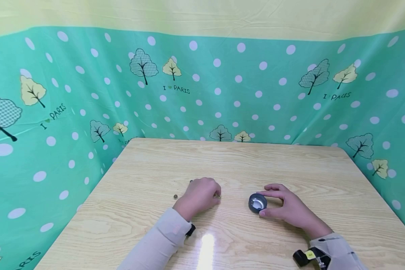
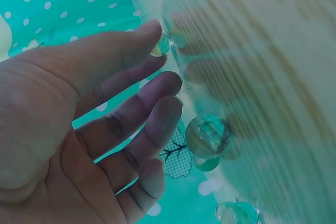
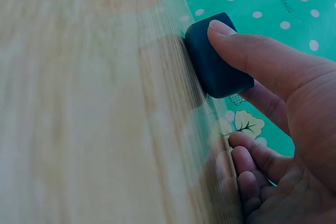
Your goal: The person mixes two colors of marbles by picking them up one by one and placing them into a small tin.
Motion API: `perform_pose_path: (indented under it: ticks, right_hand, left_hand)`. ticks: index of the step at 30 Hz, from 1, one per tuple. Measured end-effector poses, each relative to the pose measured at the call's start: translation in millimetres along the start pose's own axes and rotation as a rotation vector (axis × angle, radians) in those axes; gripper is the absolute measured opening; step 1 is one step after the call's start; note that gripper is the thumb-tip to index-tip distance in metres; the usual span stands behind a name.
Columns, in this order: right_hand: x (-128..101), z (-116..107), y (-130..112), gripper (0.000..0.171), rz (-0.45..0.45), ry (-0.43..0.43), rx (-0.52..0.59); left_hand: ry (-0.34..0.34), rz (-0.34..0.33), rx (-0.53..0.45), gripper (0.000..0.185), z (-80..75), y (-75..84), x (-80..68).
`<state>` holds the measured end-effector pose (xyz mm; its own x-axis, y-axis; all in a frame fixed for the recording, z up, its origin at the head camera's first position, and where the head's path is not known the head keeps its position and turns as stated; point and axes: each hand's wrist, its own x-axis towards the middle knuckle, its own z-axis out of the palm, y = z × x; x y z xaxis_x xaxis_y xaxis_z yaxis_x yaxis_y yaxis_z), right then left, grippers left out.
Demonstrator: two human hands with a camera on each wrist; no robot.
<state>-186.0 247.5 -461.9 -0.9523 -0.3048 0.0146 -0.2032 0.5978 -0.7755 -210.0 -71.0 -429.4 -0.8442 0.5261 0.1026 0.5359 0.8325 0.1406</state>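
My right hand (image 1: 261, 203) grips a small round dark blue container (image 1: 257, 203) that stands on the wooden table (image 1: 243, 165). Its index finger curves round the far side and its thumb (image 3: 247, 56) presses the near wall of the container (image 3: 215, 61). To the left, my left hand (image 1: 215, 195) rests palm down on the table with its fingers fairly straight. One fingertip (image 2: 142, 32) touches a small glass marble (image 2: 160, 45). A larger clear marble (image 2: 207, 136) lies by the other fingers, and another marble (image 2: 237, 213) lies further out.
Two small marbles (image 1: 175, 196) (image 1: 191, 181) lie on the table left of my left hand. A green dotted cloth (image 1: 222, 86) walls in the table at the back and on both sides. Both sleeves are light-coloured.
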Motion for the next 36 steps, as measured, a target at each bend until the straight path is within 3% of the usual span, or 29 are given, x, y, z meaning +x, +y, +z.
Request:
perform_pose_path:
  ticks: [13, 24, 36]
  right_hand:
    - [-2, -1, 3, 0.057, -0.014, 0.001, 0.008]
    - [0, -1, 4, 0.057, -0.037, 0.006, 0.001]
    - [1, -1, 4, 0.057, -0.015, 0.008, -0.009]
  left_hand:
    - [-0.01, 0.007, 0.003, 0.017, -4.8, 8.8, 1.7]
    - [-0.004, 0.004, 0.026, 0.006, -4.9, 18.0, 9.8]
    - [0.025, 0.03, 0.06, 0.009, -10.7, 31.2, 19.9]
